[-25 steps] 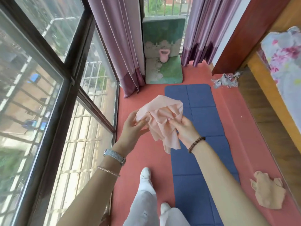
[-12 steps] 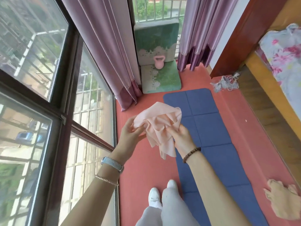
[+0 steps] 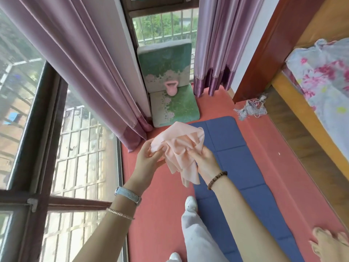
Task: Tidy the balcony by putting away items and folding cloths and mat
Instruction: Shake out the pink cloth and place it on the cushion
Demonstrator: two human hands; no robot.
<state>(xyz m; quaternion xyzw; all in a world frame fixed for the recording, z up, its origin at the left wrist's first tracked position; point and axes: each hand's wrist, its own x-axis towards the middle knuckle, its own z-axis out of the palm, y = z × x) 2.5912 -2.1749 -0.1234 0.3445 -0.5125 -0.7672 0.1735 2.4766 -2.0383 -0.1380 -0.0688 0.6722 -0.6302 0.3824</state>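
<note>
A crumpled pale pink cloth (image 3: 179,148) hangs in the air in front of me, above the red floor. My left hand (image 3: 148,159) pinches its left edge and my right hand (image 3: 204,161) grips its right side, so the cloth bunches between them and a tail droops below. Under it a blue segmented mat (image 3: 239,167) lies flat along the floor. A second beige cloth (image 3: 328,246) lies crumpled on the floor at the bottom right, partly cut off by the frame.
A green folding floor seat (image 3: 170,103) with a pink kettlebell (image 3: 171,88) stands against the far window between purple curtains (image 3: 90,72). A tangle of grey tassels (image 3: 251,109) lies by the wooden door frame. Barred windows run along the left; a bed with floral bedding (image 3: 324,76) is on the right.
The view has tilted up and moved forward toward the far window. Both hands keep hold of the pink cloth and have shifted it slightly; the beige cloth slid to the frame's bottom right corner.
</note>
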